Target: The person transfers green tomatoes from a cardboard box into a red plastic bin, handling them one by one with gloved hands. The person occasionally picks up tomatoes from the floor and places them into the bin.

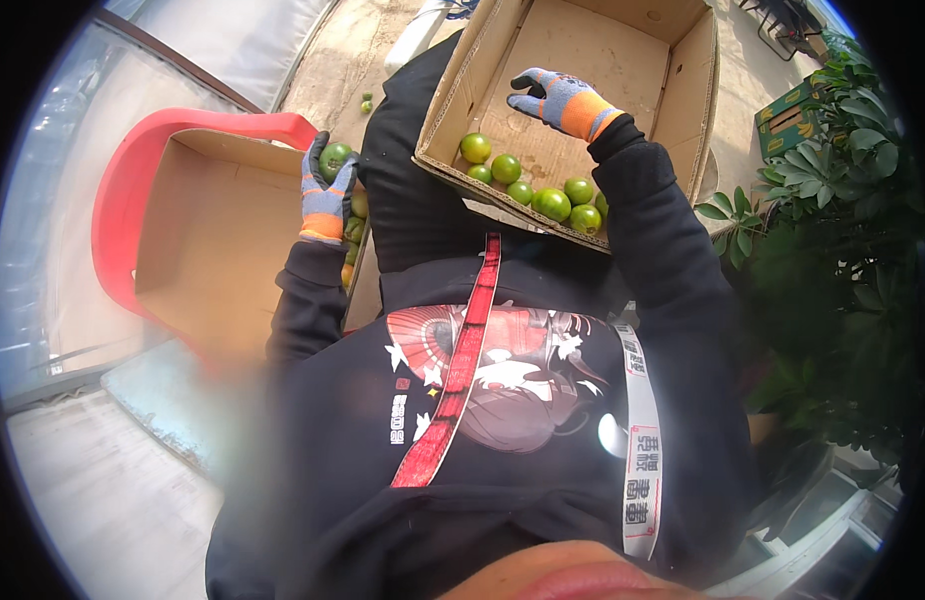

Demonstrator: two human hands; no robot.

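Observation:
My left hand [328, 187], in a grey and orange work glove with dark fingers, holds a green tomato [334, 162] above the right side of a cardboard box [215, 217]. More green and partly orange tomatoes [354, 229] show in that box beside my wrist. My right hand [560, 101], gloved alike, hovers with fingers apart and nothing in them over a larger open cardboard box [582, 52]. Several green tomatoes [551, 203] lie along that box's near edge, some partly hidden by my right sleeve.
A red plastic chair [117, 217] surrounds the left box. Two small green fruits [366, 103] lie on the concrete floor. Leafy plants [830, 172] and a green printed carton [785, 124] stand at the right. Translucent sheeting [50, 187] lines the left side.

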